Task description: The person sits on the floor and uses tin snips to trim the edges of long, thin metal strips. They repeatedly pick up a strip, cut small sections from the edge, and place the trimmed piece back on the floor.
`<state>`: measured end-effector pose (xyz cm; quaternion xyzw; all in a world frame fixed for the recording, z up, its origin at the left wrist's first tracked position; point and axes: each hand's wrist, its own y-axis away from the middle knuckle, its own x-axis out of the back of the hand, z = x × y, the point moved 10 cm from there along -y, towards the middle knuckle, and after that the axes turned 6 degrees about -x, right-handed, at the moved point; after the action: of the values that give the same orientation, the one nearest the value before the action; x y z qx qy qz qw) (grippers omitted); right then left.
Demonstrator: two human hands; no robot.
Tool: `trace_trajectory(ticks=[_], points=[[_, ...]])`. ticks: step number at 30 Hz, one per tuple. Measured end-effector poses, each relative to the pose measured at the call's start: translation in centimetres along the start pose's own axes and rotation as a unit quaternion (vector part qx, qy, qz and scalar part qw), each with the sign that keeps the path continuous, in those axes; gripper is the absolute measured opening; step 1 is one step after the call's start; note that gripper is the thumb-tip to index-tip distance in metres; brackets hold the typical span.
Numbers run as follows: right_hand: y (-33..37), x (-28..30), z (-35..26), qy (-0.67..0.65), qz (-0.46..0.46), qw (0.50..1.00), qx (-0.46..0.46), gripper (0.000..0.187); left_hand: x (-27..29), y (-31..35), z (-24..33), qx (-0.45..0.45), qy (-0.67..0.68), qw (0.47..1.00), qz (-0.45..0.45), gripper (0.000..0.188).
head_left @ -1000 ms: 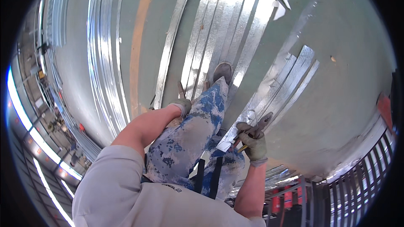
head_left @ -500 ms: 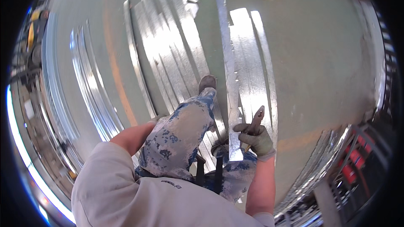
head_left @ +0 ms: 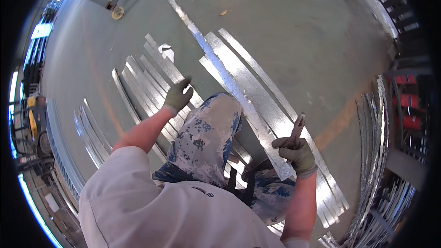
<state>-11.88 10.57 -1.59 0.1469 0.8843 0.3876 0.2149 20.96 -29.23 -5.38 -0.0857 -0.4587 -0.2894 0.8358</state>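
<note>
My left hand [head_left: 178, 95], in a grey-green glove, hovers with fingers spread over a row of shiny metal strips [head_left: 151, 76] lying on the floor. It holds nothing. My right hand [head_left: 297, 152], also gloved, is closed around the handles of a pair of pliers [head_left: 297, 127] whose jaws point up and away. Under that hand lie wider metal strips [head_left: 257, 92] that run diagonally across the floor. My knee in mottled blue-and-white trousers [head_left: 206, 138] is raised between the two hands.
The floor [head_left: 298, 32] is grey-green concrete with an orange line [head_left: 340, 119]. More strips [head_left: 89, 133] lie at the left. Bundled metal profiles [head_left: 374, 156] and racks stand at the right. A yellow machine [head_left: 36, 119] stands at the far left.
The view has swung, so the strips now run diagonally. My left hand has lifted off my knee and reached out over the strips. My right hand still holds the pliers.
</note>
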Motion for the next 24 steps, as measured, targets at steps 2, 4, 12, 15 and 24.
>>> trace_trajectory(ticks=[2, 4, 12, 15, 24], points=[[1.8, 0.6, -0.1, -0.019, 0.027, 0.999, 0.023, 0.033, 1.8, -3.5, 13.6, -0.205, -0.022, 0.978, -0.035, 0.078], [4.1, 1.8, -0.9, 0.029, 0.051, 0.998, 0.012, 0.036, 0.5, -1.8, 24.3, -0.379, -0.066, 0.916, -0.113, 0.093], [13.1, 2.5, -3.2, -0.037, 0.09, 0.987, 0.127, 0.034, -8.1, 6.0, 34.5, -0.625, 0.007, 0.763, -0.167, 0.09], [16.4, 0.7, -1.8, -0.114, 0.097, 0.969, 0.195, 0.034, -6.1, 8.2, 34.4, -0.61, 0.029, 0.774, -0.169, 0.088], [21.9, -4.1, 2.0, -0.157, 0.197, 0.926, 0.281, 0.042, -11.3, 6.5, 30.5, -0.306, 0.211, 0.826, -0.423, 0.053]])
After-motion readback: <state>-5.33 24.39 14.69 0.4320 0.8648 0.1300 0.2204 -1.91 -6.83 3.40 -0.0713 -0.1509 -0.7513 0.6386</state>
